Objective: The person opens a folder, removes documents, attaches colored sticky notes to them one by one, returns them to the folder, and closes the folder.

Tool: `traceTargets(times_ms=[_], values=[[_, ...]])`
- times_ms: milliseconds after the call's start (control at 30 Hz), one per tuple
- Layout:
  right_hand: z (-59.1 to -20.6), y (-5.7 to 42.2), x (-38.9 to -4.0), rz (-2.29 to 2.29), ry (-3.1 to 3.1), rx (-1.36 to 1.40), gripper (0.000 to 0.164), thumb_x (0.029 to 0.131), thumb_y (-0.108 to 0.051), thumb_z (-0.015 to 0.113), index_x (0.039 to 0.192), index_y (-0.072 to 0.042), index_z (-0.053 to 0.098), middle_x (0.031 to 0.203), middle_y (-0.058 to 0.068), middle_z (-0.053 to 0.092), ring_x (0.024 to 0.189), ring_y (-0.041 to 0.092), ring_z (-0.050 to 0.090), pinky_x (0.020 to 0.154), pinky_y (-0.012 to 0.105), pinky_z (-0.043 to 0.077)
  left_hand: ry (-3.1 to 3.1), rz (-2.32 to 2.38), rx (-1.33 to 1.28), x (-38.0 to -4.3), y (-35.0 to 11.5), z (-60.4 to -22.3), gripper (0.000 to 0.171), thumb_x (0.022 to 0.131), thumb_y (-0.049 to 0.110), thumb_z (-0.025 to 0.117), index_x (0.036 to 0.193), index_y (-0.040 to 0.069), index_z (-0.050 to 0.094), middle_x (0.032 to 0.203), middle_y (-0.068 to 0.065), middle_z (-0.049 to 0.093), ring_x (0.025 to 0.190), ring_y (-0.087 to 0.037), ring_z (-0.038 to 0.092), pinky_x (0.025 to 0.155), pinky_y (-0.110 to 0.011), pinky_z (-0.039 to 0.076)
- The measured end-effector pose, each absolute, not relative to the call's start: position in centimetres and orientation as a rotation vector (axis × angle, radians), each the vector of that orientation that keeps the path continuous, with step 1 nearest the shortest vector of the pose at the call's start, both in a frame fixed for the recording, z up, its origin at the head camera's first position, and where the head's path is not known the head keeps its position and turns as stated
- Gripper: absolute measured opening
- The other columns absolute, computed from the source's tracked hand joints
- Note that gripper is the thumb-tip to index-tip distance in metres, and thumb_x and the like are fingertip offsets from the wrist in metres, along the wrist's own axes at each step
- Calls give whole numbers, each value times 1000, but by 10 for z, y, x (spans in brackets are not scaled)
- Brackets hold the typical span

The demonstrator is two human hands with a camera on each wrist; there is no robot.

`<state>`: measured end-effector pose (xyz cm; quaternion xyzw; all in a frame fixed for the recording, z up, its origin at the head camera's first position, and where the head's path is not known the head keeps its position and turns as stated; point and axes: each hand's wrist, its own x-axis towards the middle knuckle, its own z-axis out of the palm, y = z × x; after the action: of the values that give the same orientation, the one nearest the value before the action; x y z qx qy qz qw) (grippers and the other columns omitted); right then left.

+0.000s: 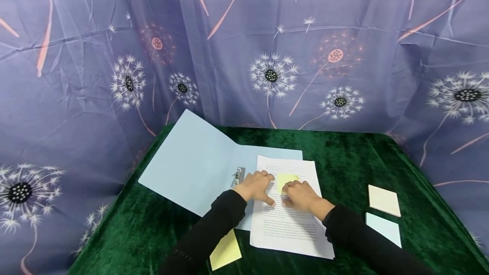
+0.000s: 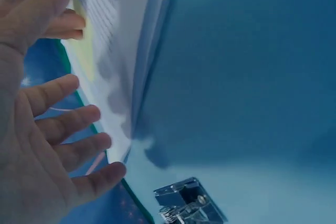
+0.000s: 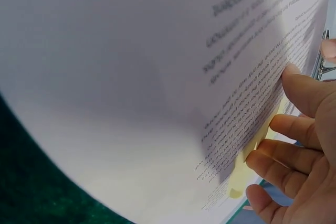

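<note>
A stack of printed sheets [image 1: 290, 234] lies over the right side of an open light blue folder [image 1: 191, 160]. On the top sheet is a yellow sticky note [image 1: 284, 179]. My right hand [image 1: 303, 197] touches this note with slightly bent fingertips, as the right wrist view also shows on the note [image 3: 240, 178]. Over the stack's left part hovers my left hand [image 1: 256, 186], fingers spread and holding nothing; its palm side [image 2: 50, 145] fills the left of the left wrist view. Beside it, the folder's metal clip [image 1: 239, 176] is partly hidden.
A yellow sticky pad [image 1: 226, 253] lies near the front, partly under the left sleeve. To the right are a cream pad [image 1: 383, 200] and a pale blue pad [image 1: 385, 228]. Green velvet cloth [image 1: 344, 160] covers the table, with a patterned curtain [image 1: 229, 75] behind.
</note>
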<state>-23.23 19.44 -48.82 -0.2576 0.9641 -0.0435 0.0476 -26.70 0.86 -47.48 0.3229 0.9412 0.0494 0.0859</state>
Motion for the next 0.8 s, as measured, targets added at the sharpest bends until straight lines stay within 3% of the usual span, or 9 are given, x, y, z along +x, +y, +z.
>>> traceTargets(times_ms=[167,267,433,567,700,800], values=[[-489,196,-232,-136,2935,-798,37,84,-29,76,109,-4,69,113,14,65,105,32,60,80,53,46,2792,130,901,-276,18,-477,87,70,54,81,142,16,49,137,-3,51,125,-23,47,96,-46,42],[-489,196,-232,-138,2939,-806,36,84,-29,76,109,-4,69,112,13,65,104,31,60,79,53,46,2775,90,869,-279,24,-478,93,68,59,81,143,17,46,139,-3,48,128,-23,44,97,-48,40],[-488,196,-232,-135,2942,-807,34,84,-27,76,108,-4,69,110,12,65,103,31,60,80,54,46,2779,26,827,-281,33,-478,101,60,69,79,140,16,48,120,-2,51,109,-21,49,88,-43,44],[-488,197,-233,-108,2948,-811,34,84,-30,76,106,-5,70,109,11,65,101,29,60,78,53,46,2805,-12,797,-284,37,-479,103,53,71,81,136,17,51,108,-1,45,99,-19,45,81,-39,44],[-487,196,-234,-82,2944,-816,35,82,-32,77,105,-6,70,107,11,65,98,29,60,76,51,45,2803,-53,789,-285,39,-480,105,50,73,81,135,19,52,106,-1,42,98,-18,43,78,-37,44],[-485,195,-235,-77,2934,-799,38,82,-33,77,108,-6,69,108,11,64,99,29,59,77,51,43,2794,-79,795,-285,37,-481,113,50,76,79,142,19,46,114,-1,42,102,-18,42,81,-37,44]])
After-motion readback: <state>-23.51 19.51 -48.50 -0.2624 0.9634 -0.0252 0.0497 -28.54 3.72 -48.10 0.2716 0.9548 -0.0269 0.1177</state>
